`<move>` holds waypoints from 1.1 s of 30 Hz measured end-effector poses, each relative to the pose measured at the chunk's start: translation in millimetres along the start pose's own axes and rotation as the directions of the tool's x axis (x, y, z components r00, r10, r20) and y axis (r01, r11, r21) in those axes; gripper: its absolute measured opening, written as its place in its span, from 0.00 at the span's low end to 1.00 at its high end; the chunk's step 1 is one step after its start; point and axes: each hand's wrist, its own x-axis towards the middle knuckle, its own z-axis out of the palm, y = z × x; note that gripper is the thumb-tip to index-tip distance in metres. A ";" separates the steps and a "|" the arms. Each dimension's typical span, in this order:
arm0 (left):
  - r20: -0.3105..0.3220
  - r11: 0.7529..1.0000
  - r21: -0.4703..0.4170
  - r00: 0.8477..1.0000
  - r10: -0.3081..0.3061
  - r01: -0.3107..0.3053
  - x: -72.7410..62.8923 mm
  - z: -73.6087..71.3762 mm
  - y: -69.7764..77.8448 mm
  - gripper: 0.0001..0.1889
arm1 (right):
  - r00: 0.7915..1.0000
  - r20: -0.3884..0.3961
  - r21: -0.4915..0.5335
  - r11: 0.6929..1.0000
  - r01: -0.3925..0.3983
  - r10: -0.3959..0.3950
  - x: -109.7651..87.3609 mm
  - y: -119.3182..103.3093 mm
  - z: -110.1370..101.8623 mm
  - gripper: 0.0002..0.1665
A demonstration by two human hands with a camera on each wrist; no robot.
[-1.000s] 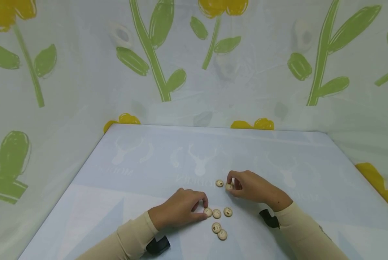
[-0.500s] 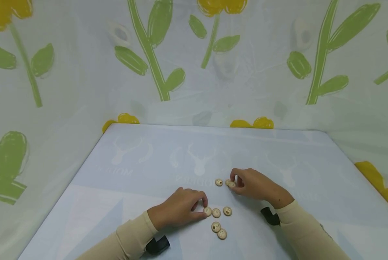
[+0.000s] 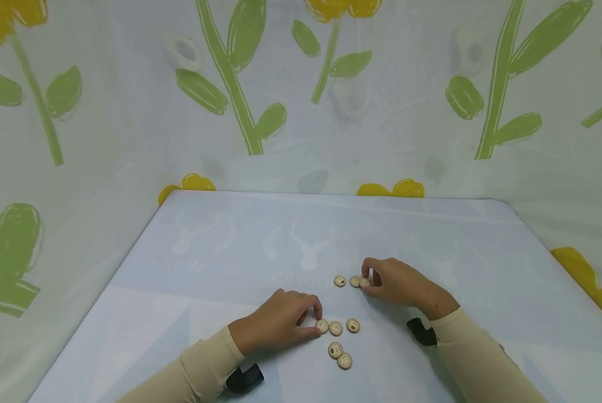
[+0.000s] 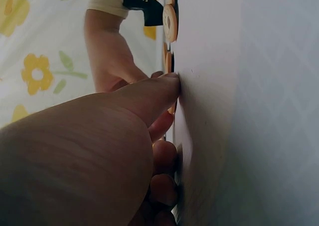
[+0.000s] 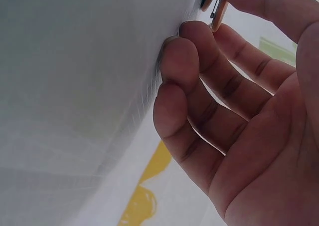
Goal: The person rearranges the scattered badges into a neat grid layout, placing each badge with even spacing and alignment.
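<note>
Several small round wooden pin badges with dark face-like marks lie on the table. My right hand (image 3: 404, 286) pinches one badge (image 3: 364, 282) by its edge between thumb and index finger; in the right wrist view a metal pin shows on the back of this badge (image 5: 218, 15). Close against it on the left is another badge (image 3: 354, 281), with a further badge (image 3: 339, 281) apart from them. Nearer me, my left hand (image 3: 279, 322) holds a badge (image 3: 322, 326) between thumb and index finger, beside a second badge (image 3: 335, 328). The left thumb hides its badge in the left wrist view.
To the right of the left hand's pair lies a lone badge (image 3: 353, 325). Two more badges, one (image 3: 335, 350) touching the other (image 3: 345, 361), lie nearest me. The pale printed table (image 3: 220, 235) is enclosed by a flower-patterned curtain (image 3: 381, 129).
My right hand has shifted slightly right and away from me with its badge. The badge to its left has come into view beside it. The left hand stays in place.
</note>
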 end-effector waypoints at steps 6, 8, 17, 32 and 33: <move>0.009 1.000 -0.008 1.000 0.002 -0.002 -0.1 0.7 -0.7 0.11 | 1.000 0.015 0.012 1.000 -0.014 0.014 -0.5 2.1 -0.4 0.11; 0.003 1.000 -0.002 1.000 0.008 -0.008 0.1 0.7 -1.0 0.11 | 1.000 0.008 0.012 1.000 -0.018 0.018 -0.5 2.7 -0.9 0.11; 0.010 1.000 -0.008 1.000 -0.002 0.002 -0.5 1.4 -1.8 0.11 | 1.000 0.010 0.000 1.000 -0.023 0.023 0.3 6.5 -1.1 0.10; -0.009 1.000 -0.001 1.000 0.013 -0.013 0.1 1.1 -1.3 0.11 | 0.999 0.018 0.002 0.999 -0.035 0.035 -2.2 6.7 -5.3 0.08; -0.008 1.000 0.000 1.000 0.012 -0.012 0.3 0.8 -1.0 0.11 | 0.999 0.017 0.002 0.999 -0.032 0.032 -2.3 7.0 -5.4 0.08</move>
